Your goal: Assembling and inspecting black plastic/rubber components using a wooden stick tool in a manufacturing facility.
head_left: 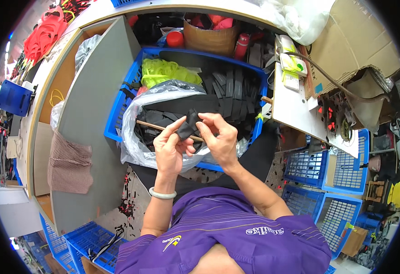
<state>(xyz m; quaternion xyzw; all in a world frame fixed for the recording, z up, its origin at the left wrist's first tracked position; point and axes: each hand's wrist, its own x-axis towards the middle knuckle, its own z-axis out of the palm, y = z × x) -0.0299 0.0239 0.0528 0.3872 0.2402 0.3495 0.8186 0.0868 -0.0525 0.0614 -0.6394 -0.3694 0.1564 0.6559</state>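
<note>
Between my hands is a small folded piece of black fabric [188, 128]. My left hand [170, 148] pinches its lower left side, and my right hand [220, 139] grips its right edge with thumb and forefinger. A thin wooden stick [152, 125] runs slantwise behind or through the fabric; which of these cannot be made out. Below the hands, a clear plastic bag [131, 132] lies open with black fabric pieces [163, 118] in it. The bag rests in a large blue crate [118, 107], which also holds a bright yellow-green bundle [170, 73] and stacked black strips [232, 89].
Beyond the crate stand a cardboard drum [210, 39] and a red bottle [242, 45]. A grey panel [95, 123] rises on the left, with a checked cloth [71, 162] over it. At right are a white board [296, 109] and blue baskets [341, 214].
</note>
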